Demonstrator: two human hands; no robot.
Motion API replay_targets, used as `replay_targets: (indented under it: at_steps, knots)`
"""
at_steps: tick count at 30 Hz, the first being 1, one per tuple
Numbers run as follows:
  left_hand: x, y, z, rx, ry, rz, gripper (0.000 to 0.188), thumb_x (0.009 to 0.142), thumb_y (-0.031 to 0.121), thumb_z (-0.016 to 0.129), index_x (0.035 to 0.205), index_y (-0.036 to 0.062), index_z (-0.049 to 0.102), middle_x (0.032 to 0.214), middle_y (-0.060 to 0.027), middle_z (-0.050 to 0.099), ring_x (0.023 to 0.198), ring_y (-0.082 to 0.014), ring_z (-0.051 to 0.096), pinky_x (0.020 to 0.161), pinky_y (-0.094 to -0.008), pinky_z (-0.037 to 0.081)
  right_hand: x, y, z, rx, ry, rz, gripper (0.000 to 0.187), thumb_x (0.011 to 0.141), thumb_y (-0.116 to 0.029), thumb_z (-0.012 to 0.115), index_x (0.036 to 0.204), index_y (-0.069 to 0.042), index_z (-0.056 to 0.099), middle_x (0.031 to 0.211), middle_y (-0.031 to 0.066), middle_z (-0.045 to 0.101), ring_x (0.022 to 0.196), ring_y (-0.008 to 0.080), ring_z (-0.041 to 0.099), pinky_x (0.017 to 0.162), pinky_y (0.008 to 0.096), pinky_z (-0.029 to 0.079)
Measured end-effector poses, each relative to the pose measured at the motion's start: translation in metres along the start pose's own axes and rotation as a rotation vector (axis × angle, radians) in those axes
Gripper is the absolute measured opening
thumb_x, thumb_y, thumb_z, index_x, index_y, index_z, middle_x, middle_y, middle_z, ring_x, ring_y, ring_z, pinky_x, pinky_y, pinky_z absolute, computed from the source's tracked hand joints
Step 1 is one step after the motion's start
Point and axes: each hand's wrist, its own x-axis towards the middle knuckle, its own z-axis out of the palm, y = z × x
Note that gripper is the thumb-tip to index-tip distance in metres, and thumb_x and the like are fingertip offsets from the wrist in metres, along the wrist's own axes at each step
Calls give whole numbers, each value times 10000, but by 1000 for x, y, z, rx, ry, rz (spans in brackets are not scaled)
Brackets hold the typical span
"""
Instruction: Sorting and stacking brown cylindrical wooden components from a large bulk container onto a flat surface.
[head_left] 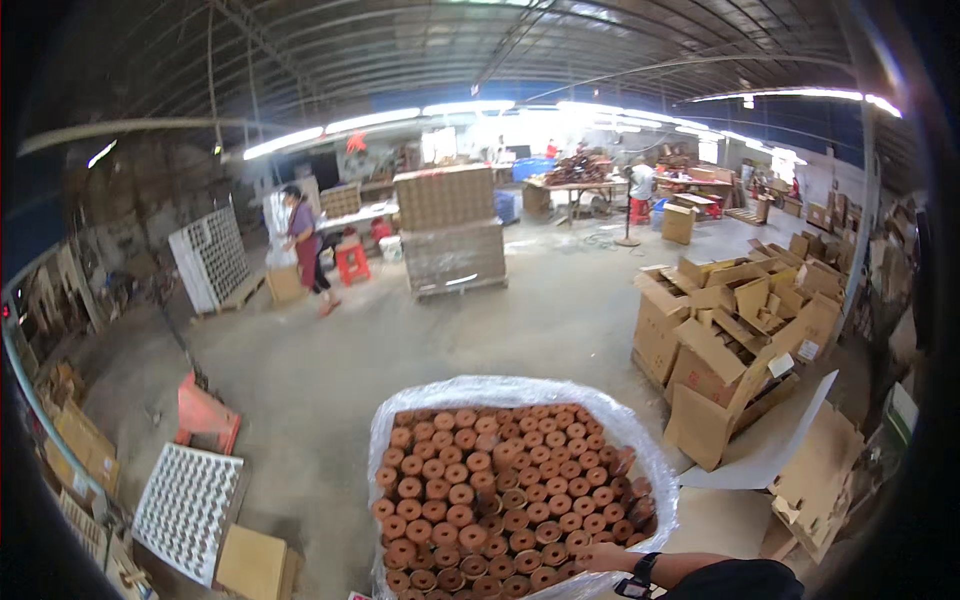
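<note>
A big sack lined with clear plastic (385, 440) stands right in front of me, packed with several upright brown-orange round rolls (490, 480). My right hand (603, 557) comes in from the lower right, with a black watch on the wrist and a dark sleeve behind it. It lies at the sack's near right rim, against the outermost rolls. The fingers are too small and low in the picture to tell whether they grip anything. My left hand is out of the picture.
Open cardboard boxes (720, 340) are piled at the right, with a flat cardboard sheet (770, 440) beside them. A white grid tray (185, 505) and an orange stool (205, 415) lie at the left. A stacked pallet (450, 235) and a person (305, 250) stand farther off.
</note>
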Motion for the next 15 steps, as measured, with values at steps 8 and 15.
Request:
replay_targets:
  at_steps: [8, 15]
  knots:
    - [-10, 104, 14, -21, 22, 15, 423, 908, 220, 624, 1289, 42, 586, 1055, -195, 651, 976, -299, 614, 774, -372, 526, -188, 345, 37, -459, 86, 528, 212, 760, -295, 627, 850, -142, 743, 874, 156, 718, 805, 366, 682, 717, 491, 516]
    - [-34, 113, 54, -69, 59, 11, 407, 910, 224, 626, 1272, 41, 595, 1039, -188, 655, 952, -291, 617, 761, -369, 527, -308, 353, 87, 596, 487, 912, 226, 803, -293, 698, 889, -89, 739, 858, 169, 725, 713, 348, 660, 666, 502, 533]
